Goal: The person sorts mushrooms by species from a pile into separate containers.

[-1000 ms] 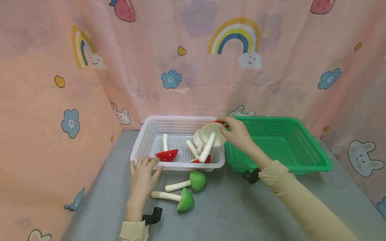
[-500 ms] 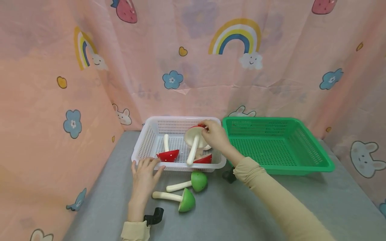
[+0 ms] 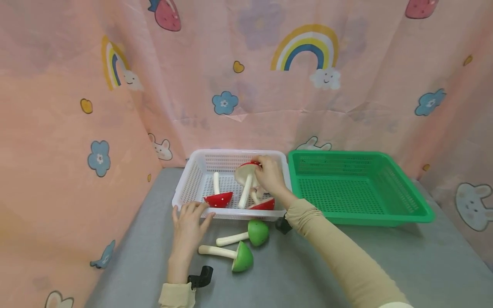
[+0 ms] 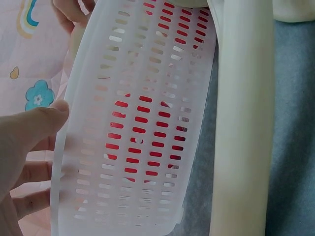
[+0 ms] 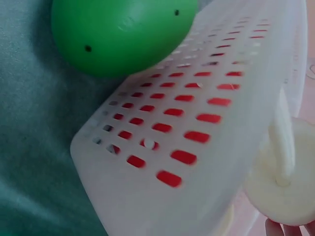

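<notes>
- My R hand (image 3: 269, 175) pinches the held red mushroom (image 3: 247, 183) by its cap edge; cap underside faces me, stem points down, over the R half of the white basket (image 3: 239, 213). Can't tell if the stem touches the basket floor.
- My L hand (image 3: 188, 229): fingers spread, tips on the white basket's near rim, L end.
- Other red mushroom (image 3: 218, 199) inside, near wall, L half; another red cap (image 3: 263, 204) inside, R half.
- Two green mushrooms (image 3: 258, 233) on table (image 3: 300, 273), just in front of white basket, stems L.
- Green basket (image 3: 343, 194) just R of it.
</notes>
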`<state>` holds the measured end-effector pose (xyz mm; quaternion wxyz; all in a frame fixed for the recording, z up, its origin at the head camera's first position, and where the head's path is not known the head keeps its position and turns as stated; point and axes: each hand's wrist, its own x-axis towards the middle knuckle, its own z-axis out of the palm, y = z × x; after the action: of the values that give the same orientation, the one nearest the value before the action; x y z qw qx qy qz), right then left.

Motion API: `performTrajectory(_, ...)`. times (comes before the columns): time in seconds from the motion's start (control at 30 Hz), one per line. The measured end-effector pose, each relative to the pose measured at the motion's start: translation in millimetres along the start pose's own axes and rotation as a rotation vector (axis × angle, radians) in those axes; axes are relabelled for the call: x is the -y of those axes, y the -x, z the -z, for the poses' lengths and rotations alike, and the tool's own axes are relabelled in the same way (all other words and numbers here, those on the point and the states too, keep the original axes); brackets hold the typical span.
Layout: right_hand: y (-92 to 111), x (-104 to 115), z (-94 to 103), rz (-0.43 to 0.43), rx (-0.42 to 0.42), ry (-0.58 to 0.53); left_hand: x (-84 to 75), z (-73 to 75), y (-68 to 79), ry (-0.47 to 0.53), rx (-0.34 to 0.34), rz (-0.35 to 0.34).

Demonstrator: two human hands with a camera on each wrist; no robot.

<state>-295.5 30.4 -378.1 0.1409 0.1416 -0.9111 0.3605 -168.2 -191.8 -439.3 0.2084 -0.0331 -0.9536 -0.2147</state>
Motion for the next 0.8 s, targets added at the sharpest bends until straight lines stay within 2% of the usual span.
performTrajectory(0.13, 5, 2, -4.7, 0.0, 0.095, 0.039, -1.2, -1.1, -0.5, 0.004, 0.004, 0.006)
performTrajectory(0.2, 8, 4, -6.4, 0.035, 0.15, 0.054, -1.4, -1.7, -1.1, 0.002, -0.001, 0.003)
performTrajectory(0.4, 18, 6, -7.4, 0.128, 0.26, -0.021, -2.5, -2.3, -2.0, 0.003, -0.001, 0.002)
performTrajectory(0.63, 26, 7, 8.6, 0.204, 0.182, 0.022, -2.5, -1.0, -1.4, -0.005, 0.005, 0.007)
performTrajectory(0.8, 40, 5, 27.4, 0.138, 0.199, -0.033, -1.3, 1.1, -1.2, -0.005, 0.0, 0.001)
